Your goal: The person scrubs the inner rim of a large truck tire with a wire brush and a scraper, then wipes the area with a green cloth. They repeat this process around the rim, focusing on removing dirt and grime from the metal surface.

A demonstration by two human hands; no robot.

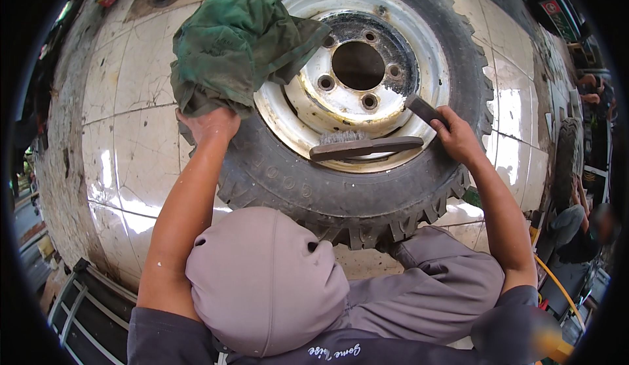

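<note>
A tyre (275, 175) on a worn white metal wheel rim (436, 70) lies flat in front of me. My left hand (213, 128) is at its left side, gripping a bunched green cloth (226, 40) that covers my fingers and hangs over part of the tyre and rim. In my right hand (455, 135), closed at the rim's right edge, is a dark flat rectangular bar (426, 111); its exact kind is unclear. A brush (367, 147) with grey bristles and a long dark handle rests across the near part of the rim, touched by neither hand.
Pale floor tiles (134, 145) surround the tyre. My bent legs (426, 286) are against its near side. A black metal frame (85, 299) stands at lower left. Toward the right edge are another tyre (565, 162), a yellow hose (560, 286) and another person (576, 234).
</note>
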